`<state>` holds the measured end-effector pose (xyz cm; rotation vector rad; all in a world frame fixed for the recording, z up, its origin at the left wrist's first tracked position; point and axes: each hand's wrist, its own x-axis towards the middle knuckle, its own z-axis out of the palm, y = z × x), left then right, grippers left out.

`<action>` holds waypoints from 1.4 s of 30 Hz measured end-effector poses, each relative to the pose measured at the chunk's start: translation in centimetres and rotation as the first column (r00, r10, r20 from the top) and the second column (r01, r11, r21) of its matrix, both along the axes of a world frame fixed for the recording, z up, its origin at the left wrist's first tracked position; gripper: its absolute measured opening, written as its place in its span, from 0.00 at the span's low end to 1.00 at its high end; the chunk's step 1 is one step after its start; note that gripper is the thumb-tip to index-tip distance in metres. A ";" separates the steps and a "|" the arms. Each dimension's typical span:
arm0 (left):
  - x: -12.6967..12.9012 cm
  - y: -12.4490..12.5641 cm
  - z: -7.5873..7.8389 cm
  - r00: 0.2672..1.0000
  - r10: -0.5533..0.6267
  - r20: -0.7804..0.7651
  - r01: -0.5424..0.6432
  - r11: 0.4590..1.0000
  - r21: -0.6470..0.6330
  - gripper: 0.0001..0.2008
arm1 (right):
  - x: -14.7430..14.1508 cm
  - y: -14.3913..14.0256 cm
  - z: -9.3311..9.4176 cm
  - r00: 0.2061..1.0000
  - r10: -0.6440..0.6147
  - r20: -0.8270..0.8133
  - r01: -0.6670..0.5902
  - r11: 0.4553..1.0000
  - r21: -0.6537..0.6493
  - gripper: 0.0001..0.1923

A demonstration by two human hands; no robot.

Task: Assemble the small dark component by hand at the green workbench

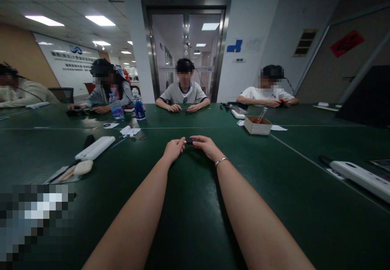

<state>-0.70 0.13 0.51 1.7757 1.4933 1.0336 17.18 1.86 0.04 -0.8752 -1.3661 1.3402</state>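
Both hands meet over the green table (195, 205) at the middle of the head view. Between them is a small, dark, stick-like object (189, 141) with a silver-coloured end; its exact kind is too small to make out. My left hand (174, 150) is closed, thumb and fingers pinching the silver end. The black end sits in the closed fingers of my right hand (206, 145), which has a silver bracelet (222, 161) at its wrist. My fingers hide part of the object.
Left of my hands lie a white power strip (96, 147), a white rounded piece (83, 167) and paper scraps (130, 131). Two bottles (139, 106) stand beyond. A small box (257, 125) and another power strip (361, 176) are at right. Several people (183, 93) sit across the table.
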 end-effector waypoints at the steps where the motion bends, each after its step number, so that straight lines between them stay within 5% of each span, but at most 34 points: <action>1: 0.0 -0.1 0.1 1.000 0.005 -0.010 -0.005 1.000 -0.003 0.28 | 0.0 0.0 0.0 1.000 0.004 0.002 -0.004 1.000 0.001 0.16; 26: 0.1 -0.4 1.3 0.992 0.090 -0.093 -0.098 0.992 -0.082 0.30 | 0.0 -0.5 0.4 1.000 0.014 0.003 -0.014 0.999 0.043 0.18; 42: 0.0 -0.4 0.8 0.997 0.016 -0.072 -0.019 0.999 -0.047 0.28 | -0.3 -0.6 0.6 1.000 -0.015 0.014 0.015 1.000 -0.005 0.11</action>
